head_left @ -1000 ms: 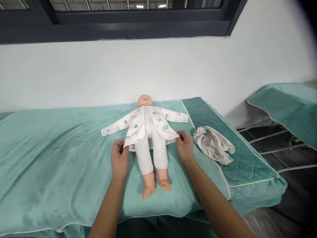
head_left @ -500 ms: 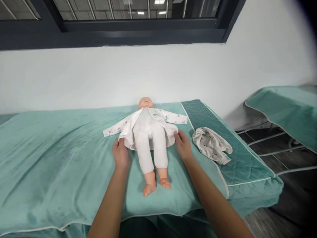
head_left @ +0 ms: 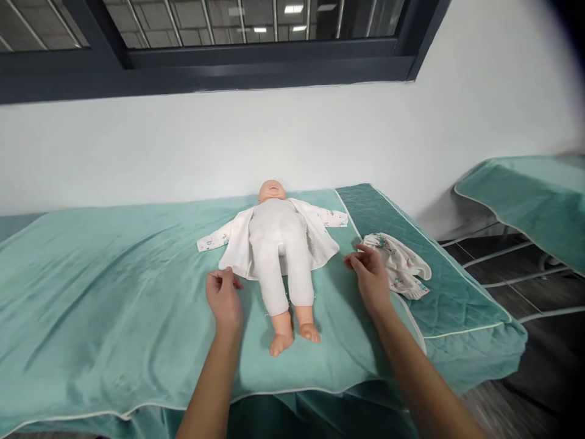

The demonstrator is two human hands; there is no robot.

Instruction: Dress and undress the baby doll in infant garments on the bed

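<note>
A baby doll (head_left: 280, 235) with a white cloth body lies on its back, bare feet towards me. Its arms are in the printed sleeves of a small baby shirt (head_left: 240, 250), whose two front panels are spread out to the sides, showing plain white inside. My left hand (head_left: 223, 299) is just below the shirt's left hem corner, fingers loosely bent and holding nothing. To the right of the other panel hovers my right hand (head_left: 371, 274), its fingers loosely apart and clear of the shirt. Behind that hand lies a crumpled printed baby garment (head_left: 409, 268), partly covered by it.
A green blanket (head_left: 114, 305) covers the bed, with a quilted darker green mattress (head_left: 450, 292) showing at right. The white wall (head_left: 205, 146) rises behind, below a dark window frame (head_left: 274, 67). Another bed (head_left: 543, 195) with metal bars stands on the right.
Both hands have let go of the shirt's hem. The right hand has moved right, towards the crumpled garment. The right panel now lies folded outwards; the view has shifted slightly.
</note>
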